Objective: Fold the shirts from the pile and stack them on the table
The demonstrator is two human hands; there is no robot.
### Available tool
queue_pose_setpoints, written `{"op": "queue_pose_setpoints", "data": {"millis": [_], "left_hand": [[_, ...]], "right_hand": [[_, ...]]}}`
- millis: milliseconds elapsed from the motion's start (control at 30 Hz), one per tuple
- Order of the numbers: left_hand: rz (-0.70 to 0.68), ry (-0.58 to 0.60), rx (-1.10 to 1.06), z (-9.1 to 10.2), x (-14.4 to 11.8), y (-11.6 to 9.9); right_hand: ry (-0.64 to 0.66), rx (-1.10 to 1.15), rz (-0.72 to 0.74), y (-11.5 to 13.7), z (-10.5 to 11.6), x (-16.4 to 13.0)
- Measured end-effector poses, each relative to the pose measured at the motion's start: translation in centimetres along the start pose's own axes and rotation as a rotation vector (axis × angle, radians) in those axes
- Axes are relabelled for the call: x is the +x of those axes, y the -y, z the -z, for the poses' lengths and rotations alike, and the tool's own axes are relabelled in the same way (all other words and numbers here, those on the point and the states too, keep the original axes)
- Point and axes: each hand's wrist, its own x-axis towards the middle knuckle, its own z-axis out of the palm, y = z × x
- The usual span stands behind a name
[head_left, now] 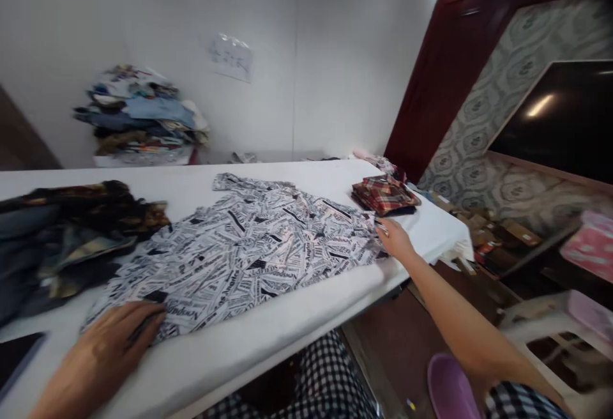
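A white shirt [253, 246] with black newspaper-style print lies spread across the white-covered table [268, 317]. One sleeve reaches toward the far side. My left hand [112, 345] is at the shirt's near left corner, with its fingers closed over the hem; part of the grip is hidden under the hand. At the opposite end, my right hand [395, 240] pinches the shirt's right edge close to the table's front. The cloth between both hands lies mostly flat, with slight wrinkles.
Dark and denim clothes [62, 240] are heaped on the left, near a dark flat object [19, 358]. Folded plaid clothing [385, 194] sits at the right. A tall clothes pile [143, 115] stands against the wall. Below right are a purple basin [450, 384] and a stool [550, 317].
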Motion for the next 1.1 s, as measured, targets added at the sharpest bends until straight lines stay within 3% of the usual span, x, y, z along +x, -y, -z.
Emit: {"op": "queue_pose_setpoints", "data": {"millis": [100,233,300,433,633,733,833,1000,1100], "left_hand": [[0.046,0.018,0.078,1.1,0.2,-1.5],[0.098,0.069,0.118,2.4,0.3,-2.6],[0.110,0.073,0.119,2.8,0.6,-2.7],[0.115,0.005,0.111,2.6,2.9,-3.5],[-0.011,0.154,0.163,-1.3,5.4,-5.0],[-0.018,0.169,0.207,-3.1,4.6,-4.7],[-0.029,0.150,0.249,-3.8,3.8,-4.3],[-0.055,0.099,0.296,-3.6,3.1,-4.4],[-0.044,0.100,0.271,-3.3,3.1,-4.8]], "right_hand": [[0.078,0.167,0.247,4.2,-2.2,0.1],[0.338,0.114,0.305,7.6,-5.0,-0.6],[0.414,0.038,0.274,7.8,-6.0,-1.1],[0.444,-0.018,0.260,7.1,-6.7,-1.8],[0.433,0.158,0.244,7.4,-5.4,-0.1],[0.340,0.294,0.185,8.6,-5.1,3.9],[0.272,0.360,0.094,10.9,-6.2,10.1],[0.245,0.254,0.033,16.7,-10.8,21.1],[0.285,0.184,0.037,20.0,-14.2,25.2]]}}
